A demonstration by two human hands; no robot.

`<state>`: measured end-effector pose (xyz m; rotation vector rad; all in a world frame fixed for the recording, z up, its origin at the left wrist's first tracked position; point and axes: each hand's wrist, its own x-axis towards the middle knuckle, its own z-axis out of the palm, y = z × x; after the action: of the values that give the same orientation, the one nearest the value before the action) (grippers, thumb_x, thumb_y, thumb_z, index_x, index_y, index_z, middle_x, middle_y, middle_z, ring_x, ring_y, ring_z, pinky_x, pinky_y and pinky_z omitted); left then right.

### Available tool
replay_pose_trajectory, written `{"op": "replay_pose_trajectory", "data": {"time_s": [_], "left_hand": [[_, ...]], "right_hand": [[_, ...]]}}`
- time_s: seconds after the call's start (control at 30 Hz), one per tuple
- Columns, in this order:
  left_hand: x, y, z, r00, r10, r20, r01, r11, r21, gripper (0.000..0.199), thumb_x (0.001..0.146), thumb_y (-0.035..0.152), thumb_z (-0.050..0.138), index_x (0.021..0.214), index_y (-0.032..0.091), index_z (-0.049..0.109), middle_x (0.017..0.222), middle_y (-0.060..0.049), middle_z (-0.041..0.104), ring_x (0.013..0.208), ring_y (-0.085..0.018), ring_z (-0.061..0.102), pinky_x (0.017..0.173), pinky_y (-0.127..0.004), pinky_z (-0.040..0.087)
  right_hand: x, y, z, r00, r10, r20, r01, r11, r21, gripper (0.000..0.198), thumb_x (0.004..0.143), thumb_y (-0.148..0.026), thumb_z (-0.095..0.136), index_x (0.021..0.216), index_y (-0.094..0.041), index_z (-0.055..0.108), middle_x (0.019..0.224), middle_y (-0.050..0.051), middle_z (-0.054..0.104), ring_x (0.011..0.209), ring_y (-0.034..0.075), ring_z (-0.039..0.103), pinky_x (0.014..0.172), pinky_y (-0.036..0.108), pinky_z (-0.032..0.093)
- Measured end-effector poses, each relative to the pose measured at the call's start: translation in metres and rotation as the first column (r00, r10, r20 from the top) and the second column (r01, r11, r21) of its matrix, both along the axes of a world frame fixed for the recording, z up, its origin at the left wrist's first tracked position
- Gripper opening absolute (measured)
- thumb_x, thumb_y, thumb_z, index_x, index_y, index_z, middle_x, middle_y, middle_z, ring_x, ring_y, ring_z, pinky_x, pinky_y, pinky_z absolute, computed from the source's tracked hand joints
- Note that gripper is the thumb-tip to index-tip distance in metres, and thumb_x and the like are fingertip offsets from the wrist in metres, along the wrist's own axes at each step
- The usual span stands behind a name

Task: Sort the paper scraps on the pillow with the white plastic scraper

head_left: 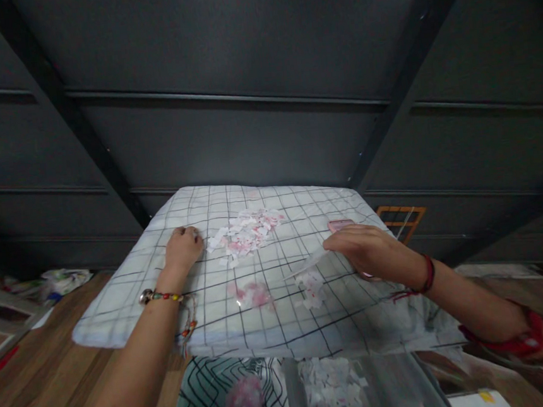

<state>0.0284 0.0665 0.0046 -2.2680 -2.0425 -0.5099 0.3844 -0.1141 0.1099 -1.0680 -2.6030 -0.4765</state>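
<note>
My left hand point(183, 244) rests on the checked cloth point(300, 210), its fingers curled in. Whatever it may hold is hidden. Just right of it lies a loose pile of small white and pink paper pieces point(248, 231). My right hand point(358, 246) pinches a thin, flat whitish sheet point(308, 263), tilted down to the left. Below that sheet sits a small heap of white paper pieces point(311, 290). A shiny clump of pink and clear bits point(252, 295) lies left of this heap. Partly behind my right hand is a pink-edged phone point(340, 225).
A grey open container point(295, 391) with white paper pieces point(335, 388) stands at the near edge. Beside it, a pink bundle point(245, 405) rests on patterned fabric point(197, 387). Dark panels point(247, 142) rise behind the table. An orange-brown frame point(401, 217) leans at right.
</note>
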Motion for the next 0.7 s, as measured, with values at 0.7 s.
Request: {"op": "replay_pose_trajectory", "data": {"time_s": [0.7], "left_hand": [[0.004,-0.012,0.007,0.999,0.027,0.041,-0.026,0.999,-0.021,0.036,0.085,0.02,0.041,0.112,0.01,0.063,0.115,-0.018,0.06,0.112,-0.028,0.055,0.093,-0.038,0.046]], "right_hand": [[-0.086,0.065,-0.016,0.954,0.261,-0.149,-0.229,0.952,0.204,0.032,0.09,-0.003,0.035,0.095,-0.016,0.065,0.081,0.004,0.068,0.075,0.014,0.056,0.07,0.029,0.039]]}}
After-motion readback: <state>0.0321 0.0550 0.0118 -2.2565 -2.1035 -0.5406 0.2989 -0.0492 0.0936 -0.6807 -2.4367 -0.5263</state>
